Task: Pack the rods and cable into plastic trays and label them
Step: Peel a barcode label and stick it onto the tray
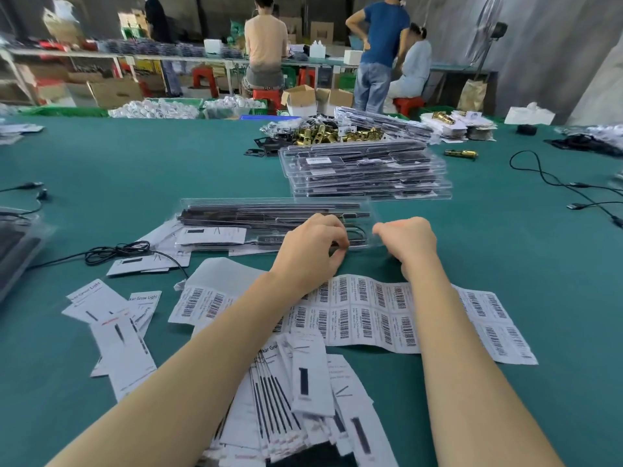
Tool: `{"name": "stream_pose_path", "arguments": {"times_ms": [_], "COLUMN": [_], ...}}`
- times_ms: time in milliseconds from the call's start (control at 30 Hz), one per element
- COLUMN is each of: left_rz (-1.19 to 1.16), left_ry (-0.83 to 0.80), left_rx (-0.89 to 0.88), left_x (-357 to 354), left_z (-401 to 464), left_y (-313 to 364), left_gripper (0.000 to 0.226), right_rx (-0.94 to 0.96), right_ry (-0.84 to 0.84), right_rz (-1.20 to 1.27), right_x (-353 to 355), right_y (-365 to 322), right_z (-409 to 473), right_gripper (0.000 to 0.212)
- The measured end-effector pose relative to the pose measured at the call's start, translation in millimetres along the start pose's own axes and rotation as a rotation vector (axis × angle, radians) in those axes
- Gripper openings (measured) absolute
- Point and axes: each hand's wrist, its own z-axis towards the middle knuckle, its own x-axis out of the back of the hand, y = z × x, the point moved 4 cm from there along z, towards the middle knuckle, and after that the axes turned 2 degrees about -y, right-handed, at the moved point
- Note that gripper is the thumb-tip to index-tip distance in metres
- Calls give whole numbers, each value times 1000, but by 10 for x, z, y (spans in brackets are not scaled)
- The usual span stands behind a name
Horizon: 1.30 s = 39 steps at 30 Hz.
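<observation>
Clear plastic tray (276, 210) sits just past my curled left hand (312, 246) and right hand (406, 241). I can't tell what they pinch. I should stick the label flat.

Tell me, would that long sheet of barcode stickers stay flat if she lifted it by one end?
Probably not. The barcode sheet looks like thin paper and already ripples on the table, so it would likely droop. It seems very light, and a push might crumple it rather than slide it.
</observation>
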Motion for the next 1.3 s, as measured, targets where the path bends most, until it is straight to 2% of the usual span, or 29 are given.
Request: {"name": "stream_pose_path", "arguments": {"times_ms": [167,233,333,433,533,667,867,1000,1200,1300], "left_rz": [20,1,-9,-14,-14,173,370,379,393,470], "left_ry": [48,72,33,-40,-63,-23,-19,-88,-53,-52], "left_rx": [-23,-36,-72,-120,-151,-161,-23,-6,-71,-67], "left_x": [48,59,41,40,93,84,-17,-78,89,113], "left_z": [-4,5,14,44,68,83,175,176,353,408], "left_y": [92,112,119,110,96,95,-29,-38,159,232], "left_gripper": [13,13,15,19,20,27,65,66,66,65], "right_rx": [-26,-64,-127,-152,-165,-202,-209,-180,-191,-211], "right_ry": [-97,-114,-121,-129,-140,-89,-81,-84,-75,-116], "right_rz": [65,193,414,482,518,528,478,454,621,684], "right_x": [-29,-54,-72,-62,-38,-2,-1,34,244,256], "right_y": [-23,-30,-13,-3,-18,11,32,15,-80,-64], "right_z": [11,9,4,-3,-21,-30,2,-52,11,-11], "right_gripper": [16,11,5,8,8,3,8,4,6,15]}}
